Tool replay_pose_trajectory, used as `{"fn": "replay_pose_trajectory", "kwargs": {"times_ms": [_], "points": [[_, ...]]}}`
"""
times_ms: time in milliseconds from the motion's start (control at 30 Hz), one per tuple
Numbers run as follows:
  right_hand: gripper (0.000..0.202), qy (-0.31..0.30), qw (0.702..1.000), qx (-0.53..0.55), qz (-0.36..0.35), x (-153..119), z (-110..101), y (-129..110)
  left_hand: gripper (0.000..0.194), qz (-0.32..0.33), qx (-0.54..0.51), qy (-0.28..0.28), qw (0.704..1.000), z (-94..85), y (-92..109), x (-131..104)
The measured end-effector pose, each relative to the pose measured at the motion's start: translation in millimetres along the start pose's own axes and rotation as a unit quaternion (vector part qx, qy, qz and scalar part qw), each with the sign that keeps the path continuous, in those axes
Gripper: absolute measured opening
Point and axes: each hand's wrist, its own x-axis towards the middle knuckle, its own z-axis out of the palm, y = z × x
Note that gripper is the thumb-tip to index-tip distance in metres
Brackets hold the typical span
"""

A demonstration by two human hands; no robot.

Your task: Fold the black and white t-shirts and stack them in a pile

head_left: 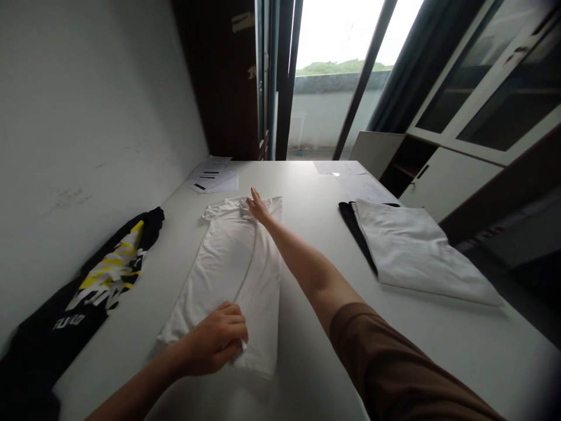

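A white T-shirt (223,251) lies lengthwise on the white table, folded over on itself, with one edge of a layer running down its middle. My left hand (217,339) is closed on the cloth at the near end, and a small bit of white fabric shows by the fingertips. At the far end, my right hand (258,206) rests on bunched cloth beside the sleeve part, its fingers stretched out and apart. The underside of the right hand is hidden.
A black garment with yellow and white print (109,272) lies along the left wall. On the right are folded white cloth (416,251) and a black piece (359,240) beneath it. Papers (214,175) lie at the far left of the table (307,327), more papers (363,184) at far right.
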Motion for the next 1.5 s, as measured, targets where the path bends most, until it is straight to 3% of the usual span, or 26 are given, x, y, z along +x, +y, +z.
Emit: {"fn": "replay_pose_trajectory", "kwargs": {"times_ms": [100,200,267,367,433,500,567,633,700,800,900,1033,1233,1400,1500], "points": [[0.059,0.024,0.999,0.014,0.018,-10,-3,1,0.016,0.001,0.001,0.011,1.0,-4.8,-6,-3],[0.053,0.045,0.996,-0.062,0.05,-28,-4,4,0.018,-0.039,0.013,0.02,0.999,-5.3,-21,-8],[0.052,-0.006,0.99,-0.126,0.061,-41,-2,9,0.015,-0.083,0.064,0.002,0.994,-2.6,-32,-12],[0.056,-0.12,0.975,-0.188,0.021,-55,4,17,0.02,-0.13,0.126,-0.021,0.983,-0.7,-43,-18],[0.058,-0.145,0.969,-0.2,0.001,-60,8,20,0.027,-0.163,0.139,0.022,0.977,-6.7,-50,-19],[0.059,-0.132,0.971,-0.199,-0.004,-62,10,19,0.027,-0.199,0.138,0.107,0.964,-20.7,-62,-16],[0.059,-0.112,0.974,-0.196,-0.022,-64,12,16,0.02,-0.251,0.096,0.206,0.941,-40.9,-83,-9],[0.059,-0.106,0.975,-0.19,-0.042,-68,14,10,0.01,-0.325,0.019,0.295,0.898,-64.0,-112,3],[0.057,-0.11,0.977,-0.173,-0.052,-74,16,4,0.004,-0.381,-0.012,0.348,0.857,-86.3,-144,18],[0.05,-0.091,0.985,-0.133,-0.063,-81,19,0,0.006,-0.444,-0.059,0.405,0.797,-113.8,-188,45],[0.04,-0.049,0.993,-0.068,-0.082,-82,18,4,0.026,-0.479,-0.134,0.444,0.745,-134.6,-222,75],[0.033,0.025,0.997,0.037,-0.063,-77,13,16,0.036,-0.484,-0.214,0.464,0.71,-155.5,-251,117],[0.034,0.071,0.987,0.141,0.039,-79,4,24,0.036,-0.442,-0.251,0.45,0.734,-167.9,-266,157],[0.036,0.073,0.968,0.225,0.081,-71,6,31,0.034,-0.36,-0.206,0.436,0.799,-156.4,-254,195],[0.035,0.076,0.938,0.316,0.117,-63,9,38,0.029,-0.294,-0.148,0.409,0.851,-143.2,-236,223]]}}
